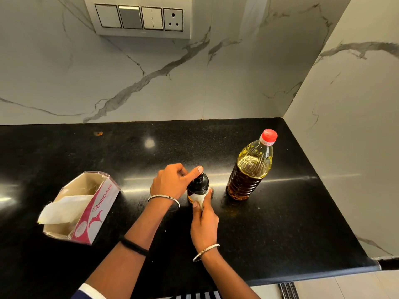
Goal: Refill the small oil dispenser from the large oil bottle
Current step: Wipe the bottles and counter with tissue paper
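Dispenser (198,185) stands upright on the black counter (280,223), about mid-width, halfway between back wall and front edge. Black pump top on; amber oil shows low in the body.

Left hand (170,182) sits over the pump top, fingers curled round it, thumb laid across the top. Bangle at the wrist, black band further up the forearm.

Right hand (204,225) comes in from the front edge. Fingers and thumb pinch a white tissue (199,198) against the dispenser's lower body on the near side. Bangle at this wrist too.

Bottle (249,169) stands upright just right of the dispenser, not touching it, toward the counter's back right corner. Red cap (268,134) is on. Oil fills most of it, dark amber low down, yellower near the shoulder. A faint oily smear lies on the counter in front of its base.

Box (86,208) lies toward the left front, well apart from the hands, its top torn open, a pale sheet (62,209) spilling over its near end.

Marble wall behind, with a switch plate (138,17) high up; a second marble wall closes the right side.
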